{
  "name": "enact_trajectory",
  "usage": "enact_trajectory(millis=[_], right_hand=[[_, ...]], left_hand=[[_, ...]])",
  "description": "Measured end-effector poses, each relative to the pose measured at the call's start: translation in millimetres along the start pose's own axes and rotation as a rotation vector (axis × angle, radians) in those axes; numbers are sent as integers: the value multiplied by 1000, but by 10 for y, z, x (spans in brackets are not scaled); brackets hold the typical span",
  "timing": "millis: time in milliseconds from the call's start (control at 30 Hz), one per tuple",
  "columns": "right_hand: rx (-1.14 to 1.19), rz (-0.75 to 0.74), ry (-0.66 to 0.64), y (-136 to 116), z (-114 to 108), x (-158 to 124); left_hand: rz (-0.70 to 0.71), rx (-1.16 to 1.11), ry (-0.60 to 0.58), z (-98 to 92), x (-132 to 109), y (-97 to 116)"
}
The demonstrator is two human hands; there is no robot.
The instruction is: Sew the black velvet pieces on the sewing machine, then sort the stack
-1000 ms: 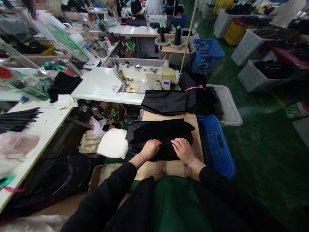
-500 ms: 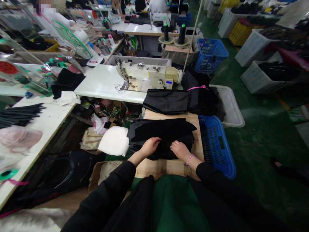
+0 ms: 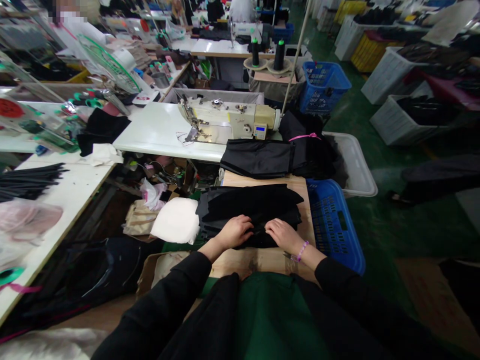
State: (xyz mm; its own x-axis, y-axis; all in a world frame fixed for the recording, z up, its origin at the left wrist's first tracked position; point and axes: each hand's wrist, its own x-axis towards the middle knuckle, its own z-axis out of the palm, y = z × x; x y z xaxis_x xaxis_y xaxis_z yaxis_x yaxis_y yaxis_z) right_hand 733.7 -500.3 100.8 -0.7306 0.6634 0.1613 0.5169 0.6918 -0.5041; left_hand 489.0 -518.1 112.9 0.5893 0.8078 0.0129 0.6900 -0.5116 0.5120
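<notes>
A stack of black fabric pieces lies on a pale wooden board right before me. My left hand is at the near side of the stack, its fingers curled and closed on the black fabric. A short way to the right, my right hand, with a purple bracelet at the wrist, pinches the same dark cloth with bent fingers. Black on black hides the exact edge between the fingertips. Beyond the stack rests a folded black bundle.
A sewing machine stands on the white table ahead. Right of the board are a blue basket and a white bin. A white pad sits at left. Someone's dark-clothed leg shows on the right aisle.
My left hand has shifted slightly right and its fingers have curled further down on the cloth. My right wrist has swung outward a little. A passer-by's leg has come into view at right.
</notes>
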Motion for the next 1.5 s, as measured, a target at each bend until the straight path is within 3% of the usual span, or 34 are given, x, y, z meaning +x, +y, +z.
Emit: enact_trajectory(millis=[100, 267, 633, 1000, 1333, 1500], right_hand=[[20, 18, 29, -16, 2, -17], [39, 77, 97, -21, 20, 36], [67, 84, 69, -3, 82, 156], [-24, -2, 5, -5, 66, 164], [-136, -107, 16, -141, 49, 256], [-184, -154, 34, -183, 56, 313]], left_hand=[[11, 66, -26, 4, 17, 15], [-50, -19, 20, -8, 64, -35], [-72, -87, 22, -59, 71, 33], [-67, -267, -85, -86, 116, -49], [-33, -314, -91, -117, 132, -93], [-139, -293, -67, -102, 114, -61]])
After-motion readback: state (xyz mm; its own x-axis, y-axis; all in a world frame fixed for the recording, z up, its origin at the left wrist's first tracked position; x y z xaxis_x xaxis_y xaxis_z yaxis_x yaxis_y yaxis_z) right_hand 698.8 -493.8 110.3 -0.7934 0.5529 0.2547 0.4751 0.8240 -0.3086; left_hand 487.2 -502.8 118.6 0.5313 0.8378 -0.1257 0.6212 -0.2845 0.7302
